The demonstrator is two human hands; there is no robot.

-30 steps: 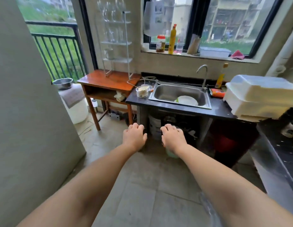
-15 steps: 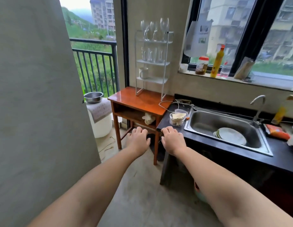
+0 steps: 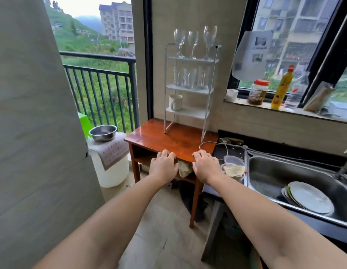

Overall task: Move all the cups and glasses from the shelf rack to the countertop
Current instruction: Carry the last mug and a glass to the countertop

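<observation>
A white three-tier shelf rack point(image 3: 188, 88) stands on a small wooden table point(image 3: 168, 140) against the wall. Three wine glasses point(image 3: 193, 43) stand on its top tier, several clear tumblers point(image 3: 190, 77) on the middle tier, and a white mug point(image 3: 175, 102) on the bottom tier. The dark countertop point(image 3: 227, 150) starts just right of the table. My left hand point(image 3: 164, 166) and my right hand point(image 3: 205, 166) are stretched out palm down in front of the table's near edge, fingers apart, holding nothing, well below the rack.
A steel sink point(image 3: 291, 175) with plates point(image 3: 308, 197) is set in the counter. Plastic containers point(image 3: 233, 167) and a white cable point(image 3: 213, 144) lie near its left end. Bottles and a jar point(image 3: 258, 92) line the window sill. A steel bowl point(image 3: 103, 133) sits on a white bucket at left.
The view has come closer to the table and rack and turned left. Both hands stayed stretched out and empty, now level with the table's front edge.
</observation>
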